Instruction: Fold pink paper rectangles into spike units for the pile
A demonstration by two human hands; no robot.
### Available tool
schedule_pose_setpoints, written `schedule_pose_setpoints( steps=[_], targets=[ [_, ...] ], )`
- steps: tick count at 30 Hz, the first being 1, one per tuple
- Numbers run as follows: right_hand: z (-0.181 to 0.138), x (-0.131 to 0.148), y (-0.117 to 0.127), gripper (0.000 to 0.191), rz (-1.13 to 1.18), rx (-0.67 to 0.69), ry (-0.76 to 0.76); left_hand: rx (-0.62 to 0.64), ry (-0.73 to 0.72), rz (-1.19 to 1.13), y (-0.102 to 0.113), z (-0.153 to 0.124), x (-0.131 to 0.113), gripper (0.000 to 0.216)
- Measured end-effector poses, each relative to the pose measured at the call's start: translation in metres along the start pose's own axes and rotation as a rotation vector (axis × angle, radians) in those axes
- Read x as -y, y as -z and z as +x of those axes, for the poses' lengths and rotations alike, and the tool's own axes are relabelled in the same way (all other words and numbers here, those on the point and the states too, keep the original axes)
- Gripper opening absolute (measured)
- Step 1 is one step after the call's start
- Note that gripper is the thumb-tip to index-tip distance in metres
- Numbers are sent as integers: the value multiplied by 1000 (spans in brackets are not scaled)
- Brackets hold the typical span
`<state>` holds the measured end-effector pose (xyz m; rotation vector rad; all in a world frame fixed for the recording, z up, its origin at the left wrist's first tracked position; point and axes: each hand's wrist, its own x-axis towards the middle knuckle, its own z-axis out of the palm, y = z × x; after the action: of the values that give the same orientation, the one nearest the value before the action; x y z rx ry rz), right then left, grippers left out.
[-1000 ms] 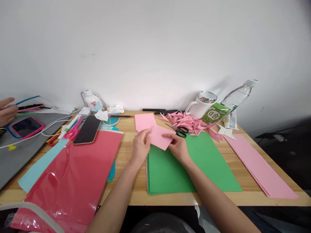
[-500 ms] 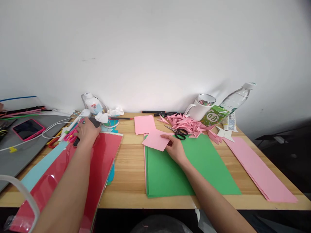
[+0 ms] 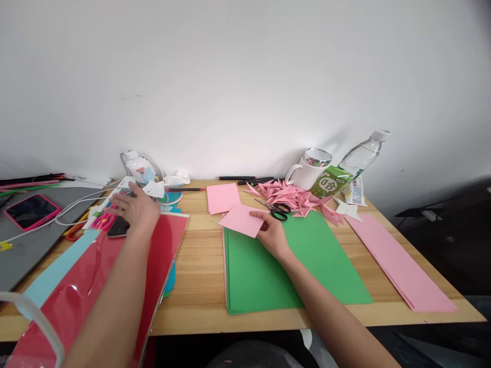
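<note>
My right hand [image 3: 273, 234] pinches a square of pink paper [image 3: 241, 221] at its right edge, over the top left corner of a stack of green paper [image 3: 299, 271]. Just behind it lies a pile of pink squares [image 3: 222, 197]. Black-handled scissors [image 3: 282, 210] rest beside my right fingers. Over on the left, my left hand [image 3: 141, 207] has its fingers spread above a dark phone [image 3: 118, 228], which it partly covers. The phone lies on a clear sleeve of red paper [image 3: 164, 245], near pink-handled scissors [image 3: 104, 221].
Folded pink paper pieces [image 3: 293, 197] are heaped before a white mug [image 3: 309, 171], a green carton [image 3: 330, 182] and a water bottle [image 3: 362, 153]. Long pink strips [image 3: 399, 263] lie right. Cables, a pink-cased phone [image 3: 32, 211] and a white bottle [image 3: 138, 167] stand or lie left.
My left hand has spread its fingers and uncovered more of the dark phone. My right hand still holds the pink square. The whole view has shifted slightly.
</note>
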<state>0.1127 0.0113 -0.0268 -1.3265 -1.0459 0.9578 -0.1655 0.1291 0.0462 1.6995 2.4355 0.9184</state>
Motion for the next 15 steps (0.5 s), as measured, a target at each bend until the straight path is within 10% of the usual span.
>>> schedule_pose_setpoints(
  steps=[4, 11, 15],
  targets=[
    [2, 1, -2, 41, 75, -24, -18, 99, -253, -451, -4, -56, -46, 47],
    [-2, 8, 2, 43, 211, -72, -4, 831, 330, -1426, -31, -130, -85, 48],
    [-5, 10, 2, 36, 138, 40, 6, 888, 430, -1667, -31, -139, -80, 38]
  ],
)
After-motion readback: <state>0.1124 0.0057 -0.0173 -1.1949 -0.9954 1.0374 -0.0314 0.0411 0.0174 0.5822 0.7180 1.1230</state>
